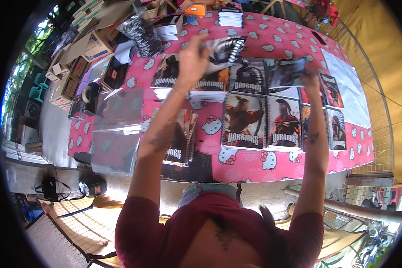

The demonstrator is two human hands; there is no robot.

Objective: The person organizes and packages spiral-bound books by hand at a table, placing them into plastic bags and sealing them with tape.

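My left hand [194, 62] is closed on a spiral notebook [228, 50] with a dark cover, lifted and tilted above the far row. Blur softens my right hand [311, 80], whose fingers are closed on the edge of a dark-covered notebook [286, 72] raised at a slant. Beneath and around both hands lie rows of spiral notebooks. One shows a grey armoured knight [248, 75], another an archer in orange [244, 118], and another a figure in a crested helmet [283, 120]. Thick piles of notebooks [210, 85] sit below my left wrist, partly hidden by my forearm.
A pink patterned cloth [250, 167] covers the table. Clear plastic sleeves [116, 147] and a tape dispenser [91, 98] are at left, near cardboard boxes [96, 44]. A bag of black coils [140, 33] and notebook stacks [230, 18] stand farther back; white sheets [346, 89] lie right.
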